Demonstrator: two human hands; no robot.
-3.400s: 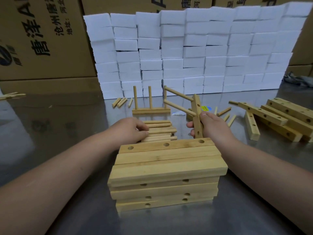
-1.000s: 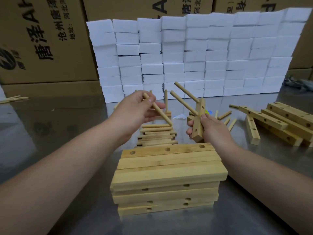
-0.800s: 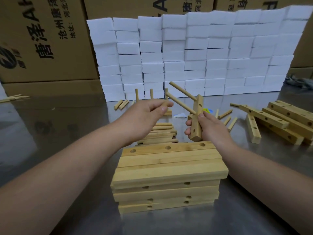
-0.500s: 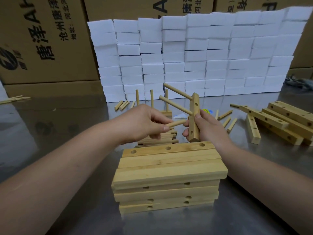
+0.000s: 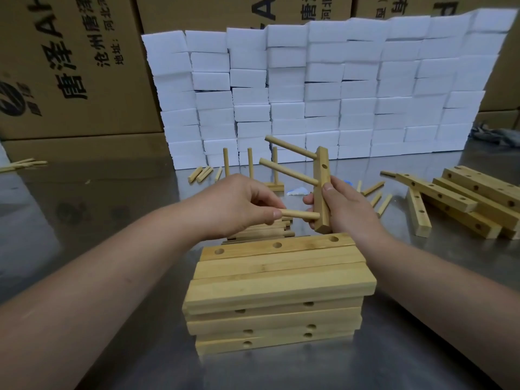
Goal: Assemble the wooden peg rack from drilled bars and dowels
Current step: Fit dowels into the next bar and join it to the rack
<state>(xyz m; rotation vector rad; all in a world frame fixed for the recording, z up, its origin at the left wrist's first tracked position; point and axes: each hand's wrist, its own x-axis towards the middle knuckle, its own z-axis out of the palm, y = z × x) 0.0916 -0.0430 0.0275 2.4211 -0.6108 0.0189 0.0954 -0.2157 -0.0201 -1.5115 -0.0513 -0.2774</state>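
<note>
The right hand (image 5: pixel 346 209) is gripping a drilled bar (image 5: pixel 322 175) upright above the bench (image 5: pixel 112 206), fingers curled round its lower half. 2 dowels (image 5: pixel 289 171) are sticking out of its upper holes. The left hand (image 5: pixel 239 204) is pinching a 3rd dowel (image 5: pixel 301 214) between thumb and fingers, its tip meeting the bar's lowest hole (depth unclear). The next move is probably calling for a straight, firm push against a steadied bar.

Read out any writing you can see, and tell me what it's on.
"唐泽": large print on the left cardboard box.
"沧州唐泽": smaller line beside it, cropped at the top.
"地址:": same box.
"A": middle cardboard box; neighbouring characters cropped.
Right cardboard box: print cut off, unreadable.
Stacked wooden bars, white blocks: none.
</note>
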